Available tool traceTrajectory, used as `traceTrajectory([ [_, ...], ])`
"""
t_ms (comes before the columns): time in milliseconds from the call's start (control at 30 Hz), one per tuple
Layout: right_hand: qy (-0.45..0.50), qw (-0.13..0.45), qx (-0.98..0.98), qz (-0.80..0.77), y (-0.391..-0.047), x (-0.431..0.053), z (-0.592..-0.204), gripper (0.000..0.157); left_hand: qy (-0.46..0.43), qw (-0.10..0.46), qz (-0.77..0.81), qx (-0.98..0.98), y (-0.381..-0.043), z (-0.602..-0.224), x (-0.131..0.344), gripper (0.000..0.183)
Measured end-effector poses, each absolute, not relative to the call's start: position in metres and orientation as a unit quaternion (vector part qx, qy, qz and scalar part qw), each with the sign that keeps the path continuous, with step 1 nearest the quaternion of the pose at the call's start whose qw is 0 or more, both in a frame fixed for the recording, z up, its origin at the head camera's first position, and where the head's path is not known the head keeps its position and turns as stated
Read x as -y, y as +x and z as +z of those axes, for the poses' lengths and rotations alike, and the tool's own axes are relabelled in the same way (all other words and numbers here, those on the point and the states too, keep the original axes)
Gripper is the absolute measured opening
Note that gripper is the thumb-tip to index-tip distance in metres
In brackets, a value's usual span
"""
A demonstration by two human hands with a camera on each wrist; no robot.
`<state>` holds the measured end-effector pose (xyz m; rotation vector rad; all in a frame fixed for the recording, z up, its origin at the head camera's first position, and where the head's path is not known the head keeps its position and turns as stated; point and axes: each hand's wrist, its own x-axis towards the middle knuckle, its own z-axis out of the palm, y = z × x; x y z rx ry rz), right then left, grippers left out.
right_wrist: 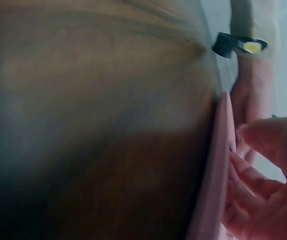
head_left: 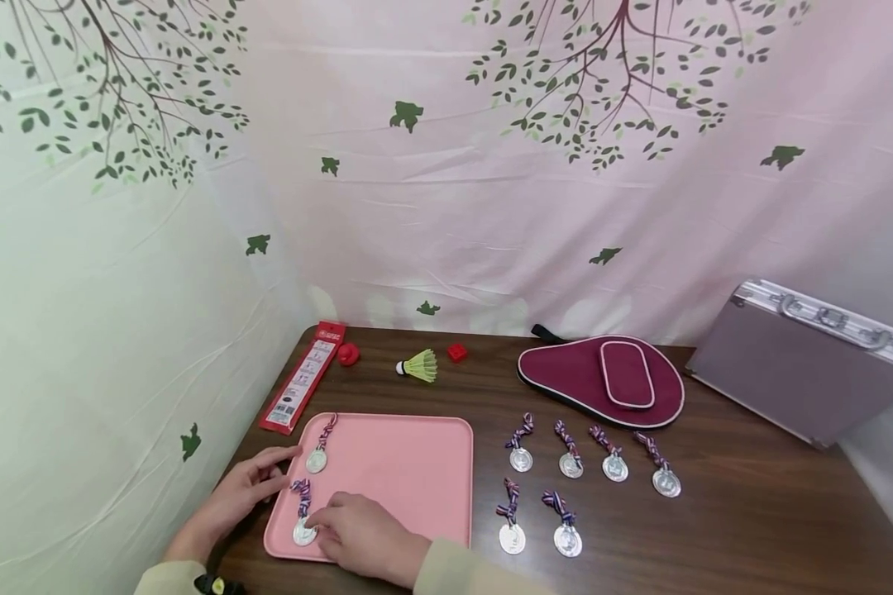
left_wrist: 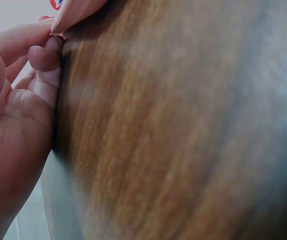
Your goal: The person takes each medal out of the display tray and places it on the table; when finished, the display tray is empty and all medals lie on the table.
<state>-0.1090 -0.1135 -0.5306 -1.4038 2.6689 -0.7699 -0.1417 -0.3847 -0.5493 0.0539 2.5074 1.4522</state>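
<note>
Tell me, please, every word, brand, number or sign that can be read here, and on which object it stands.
Nothing can be read with certainty.
Red packet: white print at its top and small lines below, too small to read; the QR-like square also.
Medals on the tray: faint marks, too small to read.
Medals on the table: the same.

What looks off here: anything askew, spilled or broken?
Nothing stands out: no spill or damage visible. Two silver medals lie on the pink tray, six more in two rows on the brown table.
</note>
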Motion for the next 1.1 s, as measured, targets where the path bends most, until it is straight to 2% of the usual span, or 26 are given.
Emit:
traceTrajectory([
  [267,-0.443,-0.022,-0.878,-0.181,-0.103,0.138,-0.533,0.034,0.020,0.127,0.500,-0.857,-0.143,-0.549,0.385,0.045],
  [500,-0.427,-0.078,-0.889,-0.145,-0.097,0.144,-0.540,0.021,0.008,0.125,0.498,-0.858,-0.143,-0.547,0.384,0.045],
  [800,-0.409,-0.047,-0.895,-0.169,-0.100,0.145,-0.544,0.022,0.006,0.127,0.495,-0.859,-0.143,-0.548,0.384,0.044],
  [967,-0.421,-0.045,-0.888,-0.179,-0.102,0.142,-0.542,0.015,0.015,0.123,0.497,-0.859,-0.143,-0.550,0.385,0.045],
  [1100,-0.429,-0.034,-0.886,-0.171,-0.104,0.140,-0.540,0.018,0.020,0.119,0.499,-0.858,-0.142,-0.550,0.384,0.045],
])
